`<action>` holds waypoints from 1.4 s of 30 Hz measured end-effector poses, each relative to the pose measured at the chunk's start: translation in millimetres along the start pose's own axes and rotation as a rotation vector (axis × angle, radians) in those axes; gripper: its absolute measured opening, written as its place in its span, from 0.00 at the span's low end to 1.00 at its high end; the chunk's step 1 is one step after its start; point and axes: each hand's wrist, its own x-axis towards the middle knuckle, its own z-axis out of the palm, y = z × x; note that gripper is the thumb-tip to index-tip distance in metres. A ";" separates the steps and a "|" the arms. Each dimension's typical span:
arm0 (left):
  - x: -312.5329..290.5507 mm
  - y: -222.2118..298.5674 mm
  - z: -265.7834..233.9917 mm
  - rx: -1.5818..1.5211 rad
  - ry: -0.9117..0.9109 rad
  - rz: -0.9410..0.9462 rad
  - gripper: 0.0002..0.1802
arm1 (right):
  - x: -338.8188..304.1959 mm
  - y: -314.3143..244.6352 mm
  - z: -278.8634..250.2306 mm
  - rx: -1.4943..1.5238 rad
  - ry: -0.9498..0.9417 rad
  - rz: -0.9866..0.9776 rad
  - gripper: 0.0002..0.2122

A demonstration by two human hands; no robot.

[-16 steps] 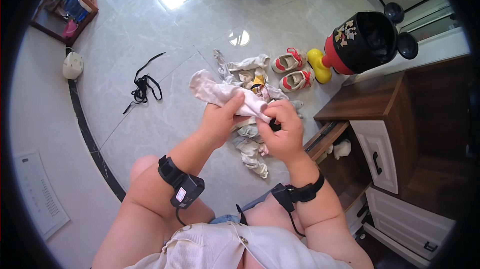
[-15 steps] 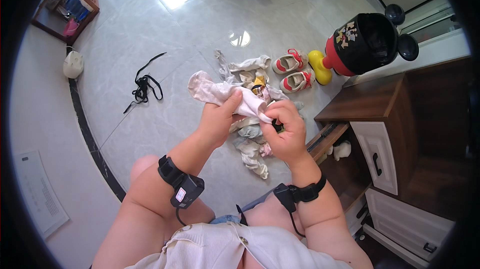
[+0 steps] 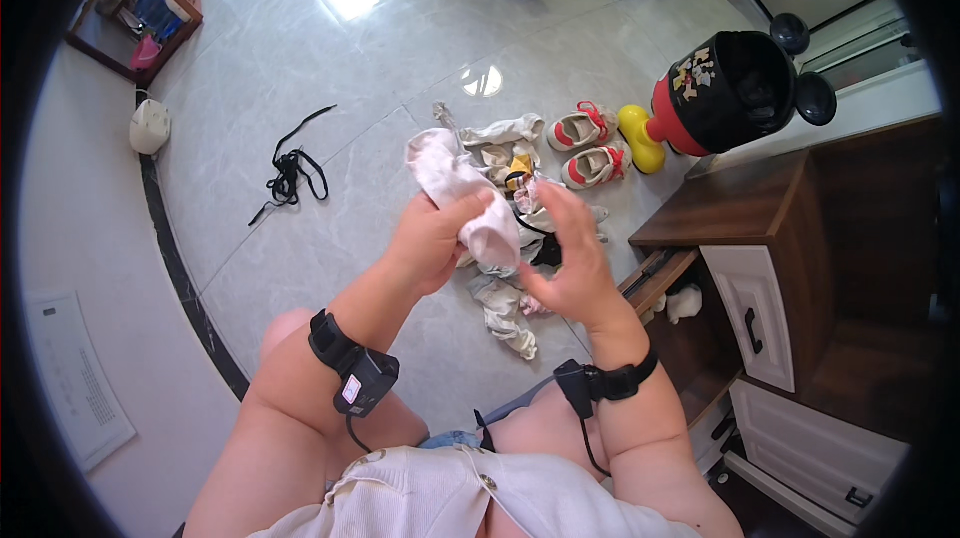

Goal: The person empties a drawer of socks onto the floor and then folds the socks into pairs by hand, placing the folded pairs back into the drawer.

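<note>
A whitish-pink sock (image 3: 441,160) is in my left hand (image 3: 428,238), the thumb across its top and the fingers underneath. Its toe end points up and to the left, while its cuff opening faces my right hand (image 3: 583,266). That hand is open, fingers and thumb spread beside the cuff; whether the thumb tip touches the cloth I cannot tell. Below both hands lies a loose pile of crumpled socks (image 3: 502,310) on the floor, mostly white and grey, with a yellow and a black piece among them. My hands and the held sock cover part of the pile.
Two beige-and-red shoes (image 3: 597,166) stand right of the pile, by a black-and-red cartoon-shaped bin (image 3: 722,88) with yellow feet. A brown cabinet (image 3: 730,203) with an open drawer (image 3: 660,283) is at right. Black cord (image 3: 290,178) lies on the floor at left.
My right hand has let go of the cuff and opened, moving slightly right. The sock in my left hand has turned, its toe end swinging up and right and its cuff dropping.
</note>
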 end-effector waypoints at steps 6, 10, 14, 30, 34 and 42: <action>5.6 -11.4 -7.2 0.229 -0.106 -0.021 0.15 | -2.5 0.0 -7.3 -0.036 -0.285 -0.264 0.12; 2.2 -18.5 -7.2 0.502 -0.104 0.033 0.14 | -6.4 -6.8 -5.4 0.219 -0.391 0.202 0.05; -3.1 -15.6 -1.1 0.420 -0.230 -0.045 0.16 | -13.8 5.5 1.7 0.302 -0.255 0.480 0.09; -6.9 -13.3 0.4 0.213 -0.237 -0.086 0.13 | -14.7 11.3 0.2 0.785 -0.205 0.661 0.06; -1.9 -20.7 -12.2 0.110 -0.187 -0.072 0.07 | -10.7 9.7 -2.2 0.804 -0.262 0.727 0.06; -2.9 -18.8 -7.1 0.294 -0.224 -0.025 0.05 | -6.3 6.6 1.0 0.687 -0.224 0.626 0.07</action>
